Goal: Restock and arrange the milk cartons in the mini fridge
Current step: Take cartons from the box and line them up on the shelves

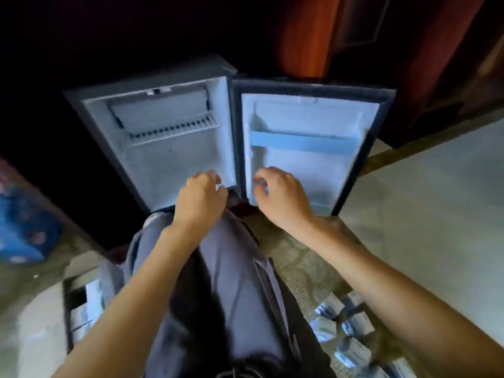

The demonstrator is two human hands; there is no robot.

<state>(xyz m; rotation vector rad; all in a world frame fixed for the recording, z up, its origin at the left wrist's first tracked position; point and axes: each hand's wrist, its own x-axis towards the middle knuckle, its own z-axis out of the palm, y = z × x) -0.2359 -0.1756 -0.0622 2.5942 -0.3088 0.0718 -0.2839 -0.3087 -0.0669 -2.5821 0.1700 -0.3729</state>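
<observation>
A dark mini fridge [90, 105] stands on the floor ahead with its door [313, 159] swung fully open to the right. Its white inside holds one wire shelf [174, 129] and no cartons; the door has a blue rack [302, 141]. My left hand [200, 199] hovers at the fridge's lower front edge, fingers curled, holding nothing. My right hand [282, 199] reaches toward the door's lower part, fingers spread and bare. Several white and blue milk cartons [341, 323] lie on the floor at my right, and more sit in a box [81, 309] at my left.
My legs in grey trousers [226, 282] stretch toward the fridge. A blue patterned pack [19, 222] lies at far left. Red-brown curtains [305, 36] and dark wooden furniture [436, 91] stand behind the door. Pale floor tiles [436, 214] spread to the right.
</observation>
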